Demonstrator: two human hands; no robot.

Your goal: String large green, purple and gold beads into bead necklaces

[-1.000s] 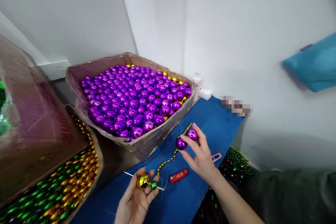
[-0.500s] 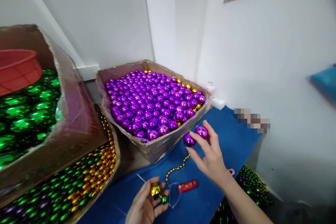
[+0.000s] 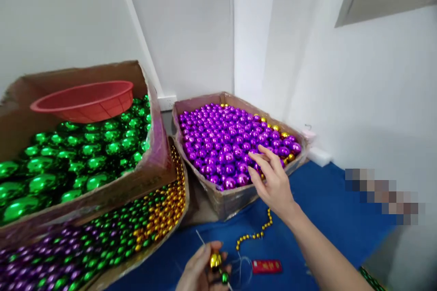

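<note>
My left hand (image 3: 201, 269) is closed round a shiny gold ball (image 3: 215, 260), with a small green bead (image 3: 224, 277) beside it. A thin pale needle-like piece (image 3: 200, 236) sticks up from its fingers, and clear thread hangs near the hand. Over the front right of a cardboard box (image 3: 221, 198) of purple balls (image 3: 215, 141), my right hand (image 3: 275, 186) is held with its fingers apart. Nothing shows between them. Below, a string of small gold beads (image 3: 254, 236) lies on the blue cloth (image 3: 321, 209).
A red packet (image 3: 266, 266) lies right of my left hand. At left, a box holds green balls (image 3: 92, 150) and a red plastic basin (image 3: 85, 100). Under it, another box holds mixed small beads (image 3: 164, 204). A white block (image 3: 320, 156) is by the wall.
The two purple balls are gone from my right hand, which has reached over the purple box and opened. The view has swung left. My left hand still holds the gold ball.
</note>
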